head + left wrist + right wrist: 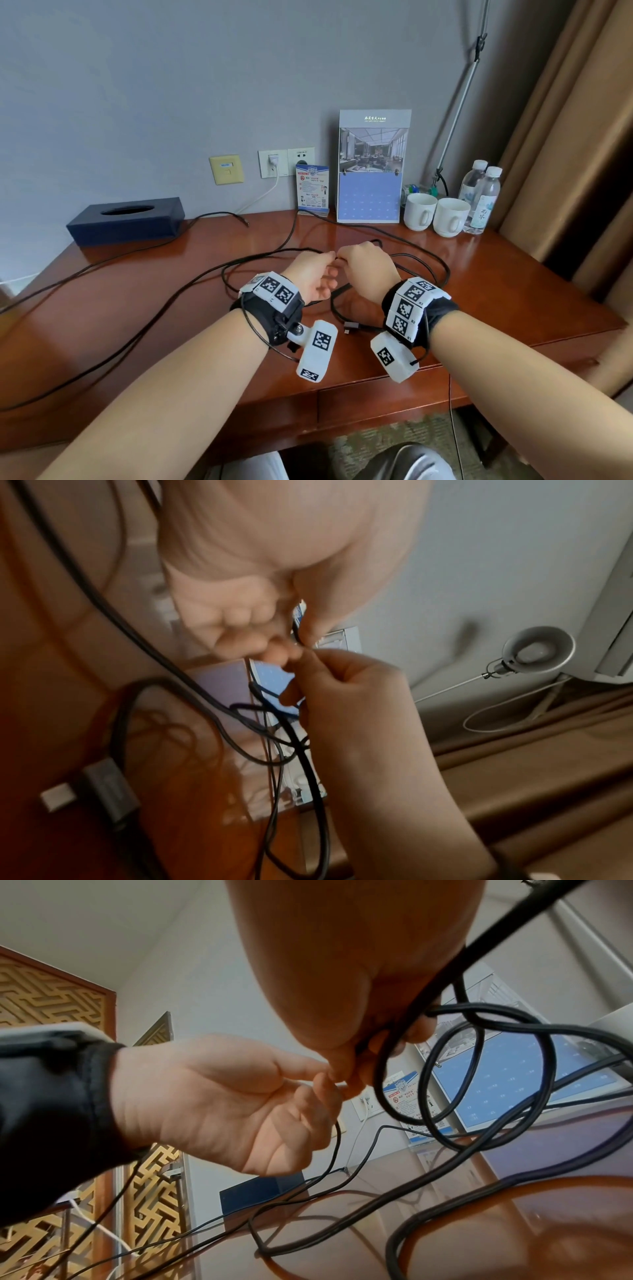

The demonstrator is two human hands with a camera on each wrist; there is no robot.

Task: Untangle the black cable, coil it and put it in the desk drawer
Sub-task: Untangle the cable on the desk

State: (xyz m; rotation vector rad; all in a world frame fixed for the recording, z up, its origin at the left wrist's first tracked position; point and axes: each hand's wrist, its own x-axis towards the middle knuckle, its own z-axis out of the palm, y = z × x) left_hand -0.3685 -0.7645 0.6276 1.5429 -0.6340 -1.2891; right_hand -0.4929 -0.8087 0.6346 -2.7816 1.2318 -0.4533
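A long black cable point(424, 263) lies in tangled loops on the red-brown desk point(513, 294), with its USB plug point(351, 327) near the front edge. Both hands meet just above the loops. My left hand point(329, 257) pinches a strand of the cable point(297, 631) between thumb and fingertip. My right hand point(343, 261) has its fingers curled round several loops of the cable point(479, 1031), which hang down to the desk. The plug point(103, 785) also shows in the left wrist view. The desk drawer front point(387, 401) below the desk edge is closed.
At the back stand a dark tissue box point(126, 219), a blue card point(312, 186), a calendar stand point(371, 171), two white mugs point(435, 212) and water bottles point(483, 198). A white charger point(273, 161) sits in the wall socket. Curtains hang at the right.
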